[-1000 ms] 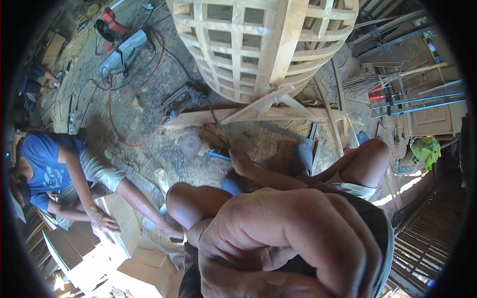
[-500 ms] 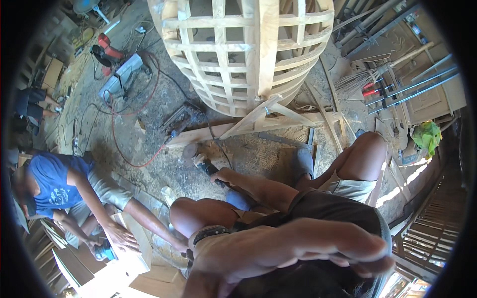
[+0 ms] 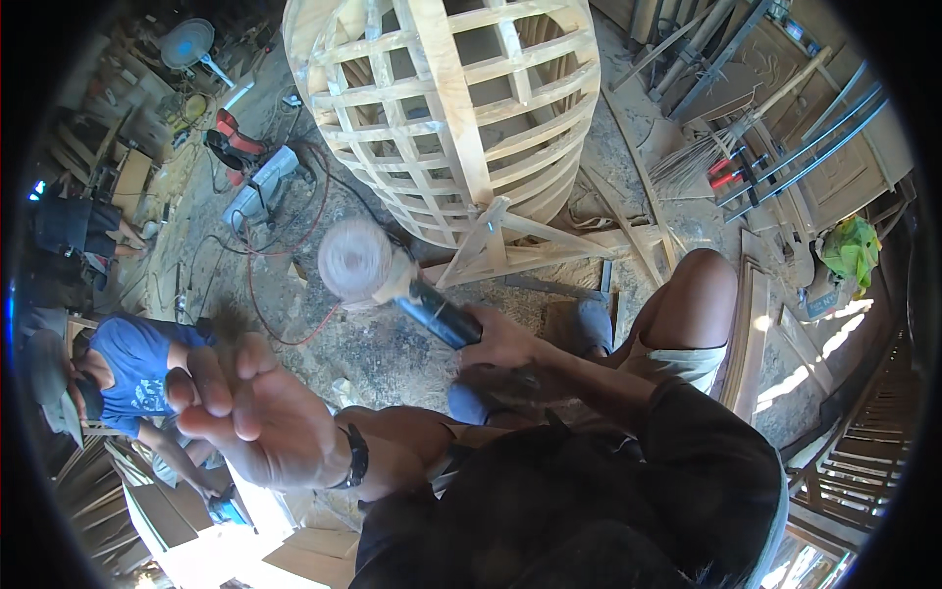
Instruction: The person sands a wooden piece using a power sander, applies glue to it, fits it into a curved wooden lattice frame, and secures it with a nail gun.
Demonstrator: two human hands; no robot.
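Observation:
My right hand (image 3: 500, 339) is wrapped round the dark body of an angle grinder (image 3: 440, 312). Its round disc (image 3: 355, 260) points up to the left and looks smeared, so I cannot make out its face. Raised at the lower left is my left hand (image 3: 270, 422), palm up, fingers apart and loosely bent, with nothing in it. A dark wristband (image 3: 356, 459) circles that wrist. Beyond the grinder stands a large curved lattice frame of pale wood (image 3: 454, 103), its slats crossing in a grid. Neither the disc nor my hands touch the frame.
A co-worker in a blue shirt (image 3: 128, 363) bends over a blue tool (image 3: 228, 510) at the left. A red and grey power saw (image 3: 260, 191) lies on the floor with looping cables. Clamps (image 3: 731, 177), a broom (image 3: 702, 167) and planks (image 3: 751, 334) are at the right.
My right hand has lifted the grinder off the floor, closer to me. My left hand has swung from the lower middle to the left. The view has tilted slightly.

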